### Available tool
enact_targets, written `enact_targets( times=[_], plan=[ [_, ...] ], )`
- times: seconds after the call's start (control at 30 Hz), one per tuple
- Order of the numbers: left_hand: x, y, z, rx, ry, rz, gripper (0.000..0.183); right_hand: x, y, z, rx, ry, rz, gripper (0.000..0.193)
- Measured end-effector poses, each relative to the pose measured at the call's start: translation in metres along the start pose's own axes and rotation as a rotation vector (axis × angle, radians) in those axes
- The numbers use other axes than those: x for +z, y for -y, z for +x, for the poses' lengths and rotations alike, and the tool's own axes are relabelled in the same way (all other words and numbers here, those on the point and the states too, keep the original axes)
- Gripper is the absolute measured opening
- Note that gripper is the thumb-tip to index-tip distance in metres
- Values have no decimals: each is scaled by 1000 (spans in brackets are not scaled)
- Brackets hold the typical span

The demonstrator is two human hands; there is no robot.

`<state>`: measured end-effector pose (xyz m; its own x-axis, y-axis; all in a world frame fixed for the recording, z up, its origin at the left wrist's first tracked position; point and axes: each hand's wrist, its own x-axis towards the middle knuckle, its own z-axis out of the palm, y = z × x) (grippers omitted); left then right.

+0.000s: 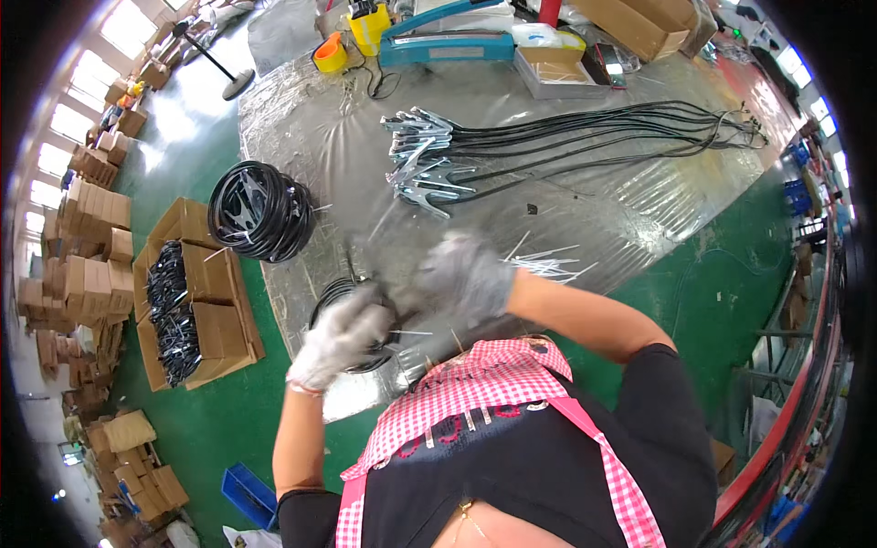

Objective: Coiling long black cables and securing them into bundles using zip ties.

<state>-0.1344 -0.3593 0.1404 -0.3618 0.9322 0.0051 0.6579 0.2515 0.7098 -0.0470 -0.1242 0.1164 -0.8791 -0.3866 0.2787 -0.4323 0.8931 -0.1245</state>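
My left hand [345,336], in a pale work glove, is closed on a coil of black cable [331,294] near the table's front edge. A thin white tie [416,333] sticks out beside the coil. To its right, my gloved right hand [468,279] is raised over the table, smeared by motion, so its fingers cannot be made out. Close by that hand lies a loose bunch of white cable ties [553,265]. Farther back, several metal spring clamps [422,155] lie side by side, their black cables [585,128] stretched out to the right.
A stack of coiled cables with clamps [260,212] sits at the table's left edge. Beside the table stands a cardboard box [219,333] holding black and metal parts. Yellow-orange tape [330,55], a blue tool [448,47] and a small open box [562,75] line the back.
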Motion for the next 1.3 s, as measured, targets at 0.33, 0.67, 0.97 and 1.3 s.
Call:
enact_targets(
  times=[0.33,0.67,0.97,1.3],
  plan=[
    [-57,-8,-38,-335,-812,-1601,29,118,-179,-188,426,203,-152,37],
    [0,-35,28,-628,-303,-682,33,-5,-12,42,47,214,-55,33],
    [-61,-8,-53,-352,-732,-1732,43,133,-173,-146,507,439,-35,28],
    [37,-17,6,-152,-357,116,26,34,-11,1,-279,-463,-66,34]
  ],
)
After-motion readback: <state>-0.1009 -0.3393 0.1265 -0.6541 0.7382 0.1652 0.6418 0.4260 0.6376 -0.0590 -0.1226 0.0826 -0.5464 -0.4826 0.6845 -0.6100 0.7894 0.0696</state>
